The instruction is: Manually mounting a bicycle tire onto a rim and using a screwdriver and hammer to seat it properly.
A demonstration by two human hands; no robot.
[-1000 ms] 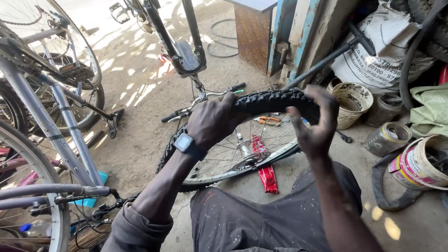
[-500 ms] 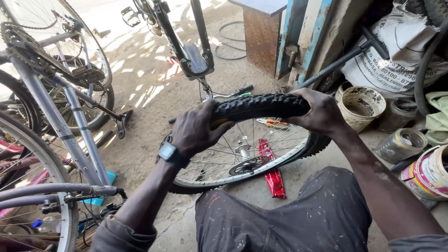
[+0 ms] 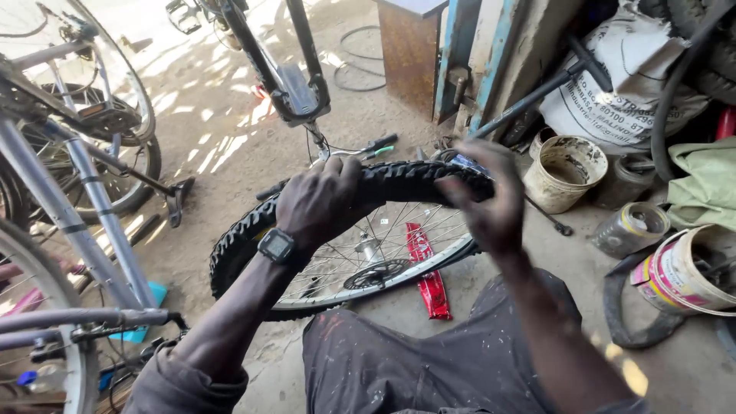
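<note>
Both hands (image 3: 322,201) (image 3: 484,201) grip the tyre (image 3: 406,180) (its top).

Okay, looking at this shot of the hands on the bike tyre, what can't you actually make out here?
Head view only:
- Right hand: motion-blurred, so its grip on the tyre is unclear.
- Left hand: fingertips curl over the tyre, hidden behind it.
- Wheel rim: lower part hidden by the person's lap.
- Paint tub: cut off by the right edge.
- Bucket: contents too dim.
</note>
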